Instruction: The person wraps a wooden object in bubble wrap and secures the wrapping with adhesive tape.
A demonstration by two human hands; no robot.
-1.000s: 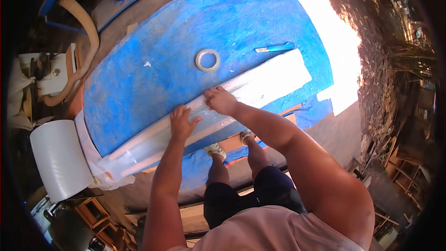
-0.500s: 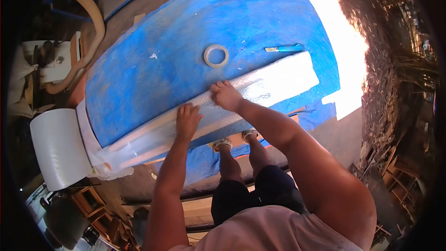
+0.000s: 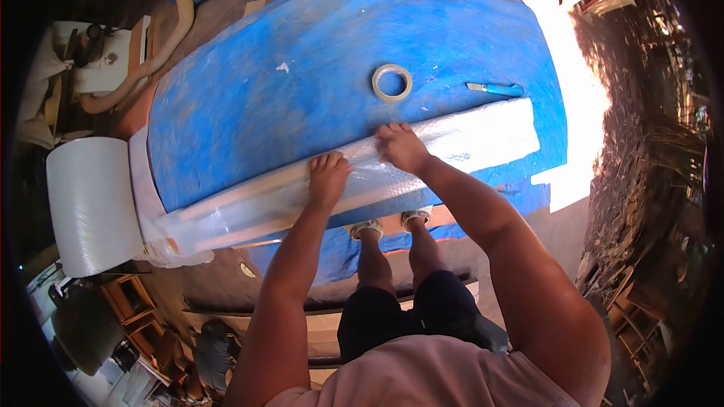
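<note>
A long bundle of bubble wrap [image 3: 483,139] lies slantwise across the blue sheet [image 3: 241,128], wrapped around something pale and elongated. On its far edge, near the middle, my left hand [image 3: 329,179] has its fingers curled over the plastic. My right hand [image 3: 403,148] grips the same edge a little farther right, its fingers bent into the film. Just beyond it sits a roll of tape [image 3: 391,83]. A blue-handled utility knife [image 3: 495,90] rests near the bundle's right end. What the wrap encloses is only partly visible through it.
A large roll of bubble wrap [image 3: 92,207] stands at the left, its film running onto the sheet. A tan hose [image 3: 177,22] curves at the upper left. Wooden frames [image 3: 128,298] are at the lower left, and bright sunlight falls along the right side.
The view has shifted, so the tape, knife and bundle appear farther right. Both hands stay on the wrap's far edge; my left fingers now lie more over it.
</note>
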